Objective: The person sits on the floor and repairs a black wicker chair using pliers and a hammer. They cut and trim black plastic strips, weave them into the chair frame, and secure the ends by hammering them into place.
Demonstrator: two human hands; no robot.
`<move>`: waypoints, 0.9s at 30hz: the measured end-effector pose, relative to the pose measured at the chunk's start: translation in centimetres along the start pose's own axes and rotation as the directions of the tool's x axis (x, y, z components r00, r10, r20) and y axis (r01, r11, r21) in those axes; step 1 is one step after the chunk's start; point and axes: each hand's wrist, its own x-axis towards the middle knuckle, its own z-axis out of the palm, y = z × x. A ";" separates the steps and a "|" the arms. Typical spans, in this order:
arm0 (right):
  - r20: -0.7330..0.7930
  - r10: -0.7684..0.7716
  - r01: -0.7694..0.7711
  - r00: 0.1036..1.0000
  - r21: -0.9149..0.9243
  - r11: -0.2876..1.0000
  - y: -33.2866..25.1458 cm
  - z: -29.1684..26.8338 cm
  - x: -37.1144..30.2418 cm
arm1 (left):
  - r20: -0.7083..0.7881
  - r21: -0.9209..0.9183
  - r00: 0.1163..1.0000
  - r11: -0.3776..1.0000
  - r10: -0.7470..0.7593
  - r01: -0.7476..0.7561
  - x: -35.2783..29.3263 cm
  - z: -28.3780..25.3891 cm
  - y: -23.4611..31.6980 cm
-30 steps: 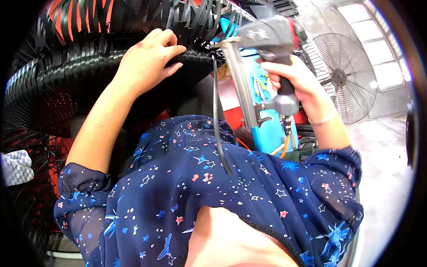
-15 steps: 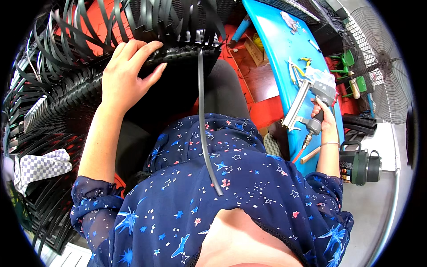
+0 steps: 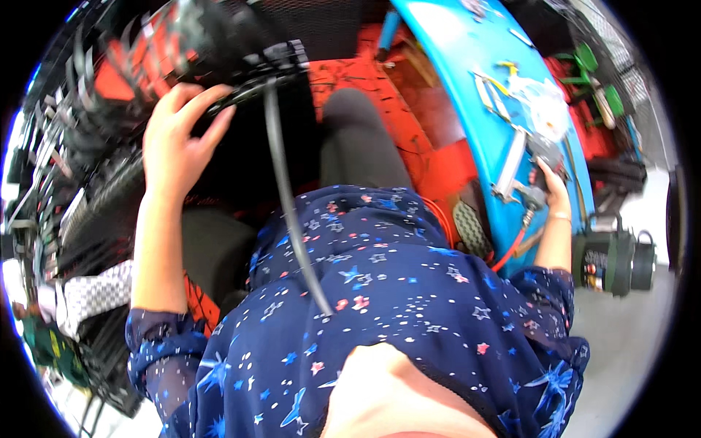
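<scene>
My left hand (image 3: 172,146) grips the upper edge of a black woven panel (image 3: 109,196), thumb and fingers on either side of it. Many loose black strips (image 3: 87,73) fan out from the panel, blurred by motion. One grey-black flat strip (image 3: 285,175) hangs from its right end across my lap and the front of my blouse. Off to the right, my right hand (image 3: 553,191) is closed around the grip of a grey air nail gun (image 3: 546,153). The gun is low over the blue tabletop; whether it touches is unclear. An orange-red air hose (image 3: 511,248) runs from its handle.
On the blue table (image 3: 456,80) are pliers (image 3: 491,91) and a clear plastic bag (image 3: 544,109). A dark green flask (image 3: 613,264) stands right of my right forearm. Checkered cloth (image 3: 98,296) lies at left beside bundled black strips. Red matting (image 3: 343,77) covers the floor.
The nail gun has come down and right, closer to the tabletop, still in my right hand. My left hand and the panel have shifted left in the picture as the view turned.
</scene>
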 end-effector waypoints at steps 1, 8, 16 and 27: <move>-0.088 -0.074 0.067 0.993 -0.083 0.994 -0.1 0.3 -0.7 | 0.005 -0.018 1.000 1.000 0.000 0.000 0.2 0.0 0.4; -0.282 -0.510 -0.105 0.813 -0.932 0.348 -7.1 0.0 -2.0 | -0.048 -0.022 0.999 1.000 -0.008 0.007 -0.2 0.7 0.7; -0.009 -0.737 0.356 0.676 -0.871 0.337 -8.2 9.7 -1.0 | -0.136 -0.012 0.990 0.999 0.038 -0.040 0.2 1.3 1.0; -0.007 -0.595 0.148 0.804 -0.966 0.212 -6.5 14.3 7.3 | -0.188 0.006 0.979 0.997 0.082 -0.082 -0.5 1.5 -0.4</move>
